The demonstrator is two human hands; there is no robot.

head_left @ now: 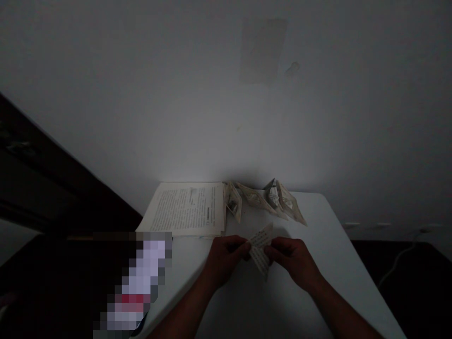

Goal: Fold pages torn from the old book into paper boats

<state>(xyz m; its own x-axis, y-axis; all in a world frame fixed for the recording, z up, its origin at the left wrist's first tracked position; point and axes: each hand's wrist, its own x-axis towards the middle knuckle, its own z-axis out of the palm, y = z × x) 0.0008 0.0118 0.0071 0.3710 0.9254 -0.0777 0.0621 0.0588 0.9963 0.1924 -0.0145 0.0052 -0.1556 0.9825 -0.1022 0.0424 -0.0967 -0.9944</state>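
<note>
A folded piece of printed paper (260, 247) is held just above the white table, its two pointed ends up and down. My left hand (229, 254) pinches its left side between thumb and fingers. From the right, my right hand (291, 256) pinches the opposite side in the same way. Beyond my hands stand several folded paper boats made of printed pages, among them one paper boat (233, 203) by the page stack and another paper boat (290, 203) at the right end of the row. The fingertips behind the paper are hidden.
A stack of printed pages (183, 209) lies at the table's back left. The white table (247, 306) meets the wall (176, 117) at its far side. A pixelated, phone-like bright object (141, 282) is at the left edge. Right of the table hangs a pale cable (395, 263).
</note>
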